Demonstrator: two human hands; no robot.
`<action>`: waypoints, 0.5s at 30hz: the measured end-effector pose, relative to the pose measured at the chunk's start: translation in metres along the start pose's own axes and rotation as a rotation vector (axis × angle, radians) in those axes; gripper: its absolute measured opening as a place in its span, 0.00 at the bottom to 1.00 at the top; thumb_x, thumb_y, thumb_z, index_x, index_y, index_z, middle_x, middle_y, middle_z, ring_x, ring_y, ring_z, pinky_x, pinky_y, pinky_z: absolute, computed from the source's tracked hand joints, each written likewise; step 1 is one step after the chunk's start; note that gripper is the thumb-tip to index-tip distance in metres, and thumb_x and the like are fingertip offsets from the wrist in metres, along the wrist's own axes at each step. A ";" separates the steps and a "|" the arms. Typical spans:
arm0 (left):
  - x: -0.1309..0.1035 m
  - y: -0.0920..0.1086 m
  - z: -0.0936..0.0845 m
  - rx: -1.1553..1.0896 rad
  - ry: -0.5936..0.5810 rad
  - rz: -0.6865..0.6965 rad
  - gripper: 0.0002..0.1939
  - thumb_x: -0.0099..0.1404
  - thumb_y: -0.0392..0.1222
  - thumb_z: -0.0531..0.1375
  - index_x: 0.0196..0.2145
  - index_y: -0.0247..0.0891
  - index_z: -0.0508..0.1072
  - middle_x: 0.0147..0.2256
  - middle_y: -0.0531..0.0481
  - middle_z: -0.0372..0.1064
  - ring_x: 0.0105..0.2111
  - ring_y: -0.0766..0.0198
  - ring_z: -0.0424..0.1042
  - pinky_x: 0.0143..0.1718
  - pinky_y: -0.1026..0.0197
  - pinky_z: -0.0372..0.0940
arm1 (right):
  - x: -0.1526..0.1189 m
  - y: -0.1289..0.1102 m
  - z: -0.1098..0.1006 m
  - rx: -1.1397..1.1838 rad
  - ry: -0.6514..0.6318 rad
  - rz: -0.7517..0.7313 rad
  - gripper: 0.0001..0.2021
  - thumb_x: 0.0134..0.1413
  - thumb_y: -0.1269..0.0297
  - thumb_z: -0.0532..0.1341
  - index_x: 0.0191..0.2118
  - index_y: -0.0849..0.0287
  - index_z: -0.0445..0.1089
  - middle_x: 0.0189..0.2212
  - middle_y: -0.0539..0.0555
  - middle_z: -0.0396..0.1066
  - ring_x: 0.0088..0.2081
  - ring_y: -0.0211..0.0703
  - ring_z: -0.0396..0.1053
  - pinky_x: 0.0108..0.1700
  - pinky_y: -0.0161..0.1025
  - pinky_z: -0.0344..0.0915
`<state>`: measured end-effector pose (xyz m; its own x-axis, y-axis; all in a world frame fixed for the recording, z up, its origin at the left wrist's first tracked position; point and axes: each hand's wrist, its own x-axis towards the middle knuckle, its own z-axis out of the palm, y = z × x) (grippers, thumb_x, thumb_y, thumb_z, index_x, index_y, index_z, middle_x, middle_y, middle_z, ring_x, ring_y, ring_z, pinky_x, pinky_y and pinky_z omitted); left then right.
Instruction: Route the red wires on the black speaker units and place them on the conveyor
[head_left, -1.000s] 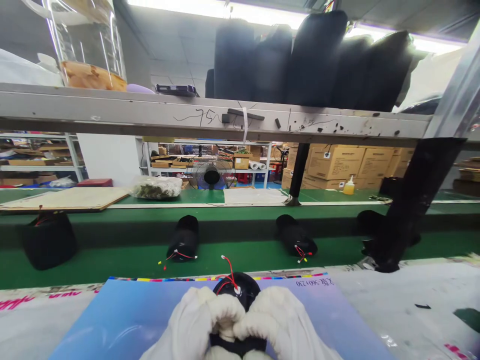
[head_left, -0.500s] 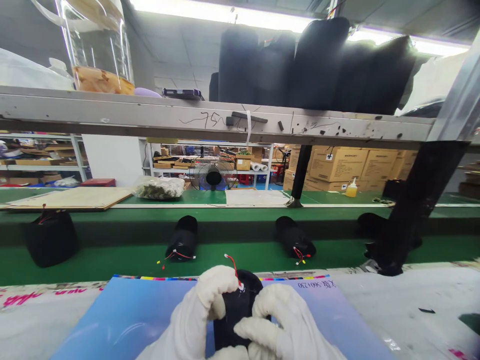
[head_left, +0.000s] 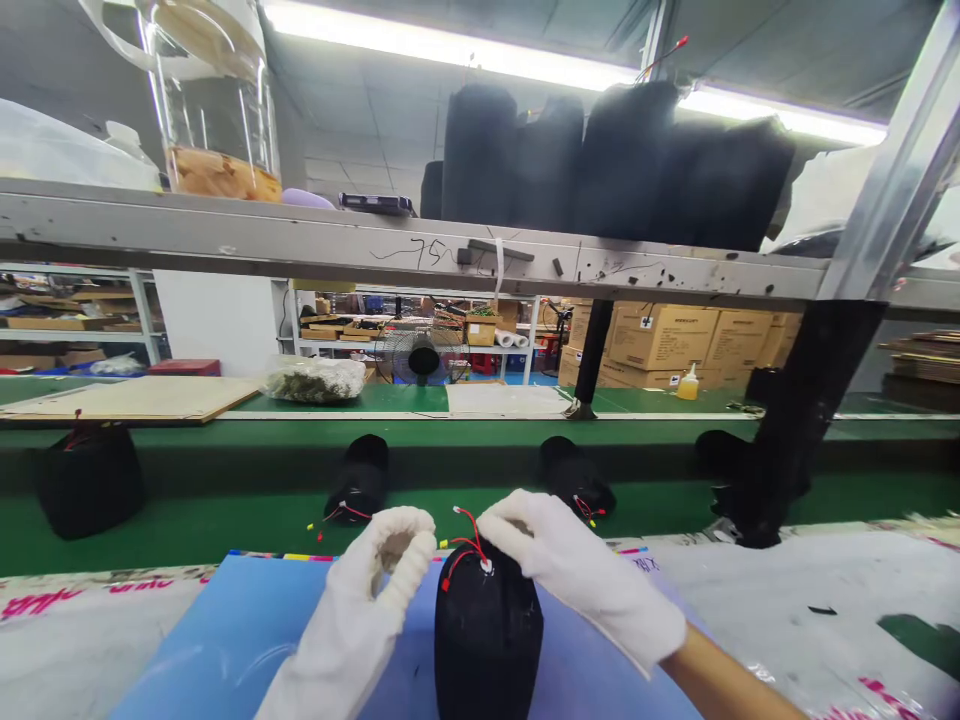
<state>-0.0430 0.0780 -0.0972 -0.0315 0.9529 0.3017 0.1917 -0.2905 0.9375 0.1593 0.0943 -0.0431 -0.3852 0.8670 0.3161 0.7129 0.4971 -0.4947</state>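
A black-wrapped pack (head_left: 487, 640) stands in front of me, with red wires (head_left: 472, 545) and small white, yellow and red connectors coming out of its top. My left hand (head_left: 375, 590), in a white glove, is left of the pack and apart from it. Its fingers are curved with a gap between thumb and fingers, and nothing shows in them. Beside the wires at the pack's upper right is my gloved right hand (head_left: 577, 575), fingers bent and loosely apart, its fingertips close to the wires. Under the pack lies a glossy blue sheet (head_left: 247, 620).
Several similar black packs lie on the green belt (head_left: 247, 510) beyond, one at the left (head_left: 90, 485). A metal shelf (head_left: 300, 240) crosses overhead, carrying more packs (head_left: 585, 170) and a glass jug (head_left: 217, 110). A black-wrapped post (head_left: 802, 430) rises at right.
Both hands have come off the pack's sides, the left moving out left and the right up to the wires. More wires and connectors now show on top. My view has shifted slightly.
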 end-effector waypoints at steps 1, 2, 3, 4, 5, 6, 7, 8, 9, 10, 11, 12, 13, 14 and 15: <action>0.001 0.000 0.001 0.003 -0.036 -0.033 0.16 0.64 0.57 0.59 0.40 0.43 0.72 0.37 0.52 0.73 0.38 0.62 0.72 0.38 0.62 0.69 | 0.003 0.000 0.003 -0.011 -0.032 -0.015 0.18 0.61 0.70 0.52 0.19 0.58 0.57 0.18 0.43 0.50 0.22 0.33 0.49 0.21 0.32 0.46; 0.002 0.000 0.002 0.002 -0.053 -0.046 0.15 0.65 0.56 0.59 0.40 0.42 0.72 0.36 0.52 0.73 0.37 0.62 0.72 0.37 0.62 0.69 | 0.004 0.000 0.006 -0.032 -0.050 -0.029 0.18 0.60 0.71 0.52 0.19 0.58 0.54 0.18 0.43 0.48 0.21 0.33 0.46 0.21 0.33 0.43; 0.002 0.001 0.002 0.004 -0.060 -0.041 0.15 0.65 0.56 0.58 0.39 0.42 0.72 0.36 0.52 0.73 0.36 0.62 0.72 0.37 0.62 0.68 | 0.004 -0.001 0.007 -0.061 -0.058 -0.044 0.17 0.60 0.72 0.52 0.19 0.58 0.53 0.19 0.43 0.47 0.22 0.33 0.45 0.22 0.33 0.42; 0.002 0.001 0.003 0.014 -0.059 -0.027 0.14 0.66 0.55 0.58 0.39 0.42 0.72 0.35 0.52 0.73 0.36 0.62 0.72 0.36 0.62 0.68 | 0.003 -0.001 0.007 -0.094 -0.059 -0.061 0.16 0.60 0.73 0.52 0.21 0.58 0.53 0.20 0.43 0.49 0.23 0.34 0.45 0.24 0.34 0.43; 0.002 0.002 0.003 0.028 -0.052 -0.008 0.14 0.66 0.54 0.58 0.39 0.41 0.72 0.35 0.51 0.73 0.35 0.62 0.72 0.36 0.62 0.68 | 0.002 -0.002 0.006 -0.125 -0.059 -0.078 0.15 0.60 0.73 0.52 0.22 0.58 0.53 0.21 0.44 0.51 0.24 0.34 0.46 0.25 0.35 0.44; 0.002 0.003 0.004 0.044 -0.047 0.011 0.14 0.66 0.54 0.58 0.39 0.41 0.72 0.35 0.51 0.73 0.35 0.61 0.73 0.36 0.61 0.68 | 0.001 -0.002 0.005 -0.152 -0.063 -0.094 0.15 0.60 0.73 0.53 0.22 0.58 0.54 0.22 0.44 0.52 0.24 0.35 0.47 0.27 0.36 0.44; 0.001 0.004 0.004 0.060 -0.047 0.025 0.14 0.65 0.54 0.58 0.39 0.41 0.72 0.35 0.51 0.74 0.35 0.61 0.73 0.36 0.60 0.68 | 0.001 -0.003 0.004 -0.170 -0.072 -0.109 0.14 0.60 0.74 0.54 0.23 0.58 0.55 0.23 0.44 0.53 0.25 0.35 0.48 0.28 0.36 0.45; 0.001 0.005 0.004 0.076 -0.052 0.038 0.13 0.65 0.53 0.58 0.38 0.41 0.72 0.34 0.51 0.74 0.35 0.61 0.73 0.37 0.60 0.68 | 0.001 -0.003 0.003 -0.179 -0.083 -0.119 0.14 0.60 0.73 0.54 0.23 0.58 0.56 0.23 0.45 0.54 0.25 0.35 0.49 0.29 0.37 0.46; 0.001 0.006 0.004 0.092 -0.062 0.049 0.13 0.65 0.52 0.58 0.38 0.41 0.72 0.34 0.51 0.75 0.35 0.61 0.73 0.37 0.60 0.68 | 0.002 -0.004 0.002 -0.177 -0.094 -0.123 0.14 0.60 0.73 0.54 0.23 0.58 0.58 0.23 0.45 0.55 0.25 0.36 0.50 0.30 0.37 0.47; 0.001 0.008 0.005 0.103 -0.070 0.061 0.12 0.65 0.51 0.58 0.37 0.41 0.72 0.34 0.51 0.75 0.35 0.61 0.73 0.38 0.60 0.68 | 0.003 -0.004 0.002 -0.163 -0.102 -0.121 0.14 0.61 0.72 0.54 0.23 0.58 0.60 0.23 0.46 0.57 0.25 0.36 0.52 0.31 0.37 0.48; 0.001 0.009 0.005 0.113 -0.072 0.071 0.11 0.64 0.51 0.58 0.37 0.41 0.72 0.34 0.51 0.76 0.35 0.61 0.73 0.39 0.60 0.68 | 0.004 -0.004 0.001 -0.137 -0.116 -0.117 0.14 0.61 0.71 0.54 0.23 0.59 0.63 0.23 0.46 0.60 0.26 0.36 0.55 0.31 0.37 0.50; 0.002 0.010 0.005 0.119 -0.067 0.079 0.11 0.64 0.50 0.58 0.37 0.41 0.72 0.35 0.51 0.76 0.35 0.61 0.73 0.39 0.60 0.68 | 0.005 -0.005 -0.001 -0.099 -0.133 -0.111 0.14 0.62 0.70 0.53 0.24 0.58 0.66 0.24 0.47 0.63 0.26 0.37 0.58 0.31 0.36 0.53; 0.002 0.011 0.004 0.120 -0.059 0.083 0.10 0.64 0.50 0.58 0.37 0.41 0.72 0.34 0.51 0.76 0.35 0.61 0.73 0.39 0.59 0.68 | 0.005 -0.005 -0.004 -0.053 -0.150 -0.102 0.14 0.63 0.69 0.53 0.27 0.58 0.70 0.25 0.47 0.67 0.28 0.38 0.62 0.32 0.36 0.56; 0.003 0.012 0.004 0.114 -0.051 0.085 0.11 0.64 0.50 0.58 0.38 0.41 0.72 0.35 0.51 0.76 0.36 0.61 0.73 0.39 0.59 0.68 | 0.005 -0.005 -0.007 -0.005 -0.169 -0.091 0.13 0.64 0.67 0.53 0.33 0.56 0.73 0.27 0.48 0.71 0.31 0.39 0.66 0.33 0.35 0.60; 0.004 0.012 0.003 0.105 -0.043 0.087 0.11 0.65 0.50 0.58 0.38 0.41 0.72 0.35 0.51 0.75 0.36 0.61 0.73 0.39 0.59 0.68 | 0.004 -0.004 -0.011 0.037 -0.185 -0.082 0.12 0.65 0.64 0.52 0.41 0.55 0.74 0.32 0.48 0.75 0.35 0.41 0.70 0.36 0.35 0.63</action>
<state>-0.0382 0.0783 -0.0849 0.0312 0.9280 0.3712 0.2935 -0.3635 0.8841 0.1614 0.0954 -0.0308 -0.5442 0.8137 0.2044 0.6543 0.5641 -0.5036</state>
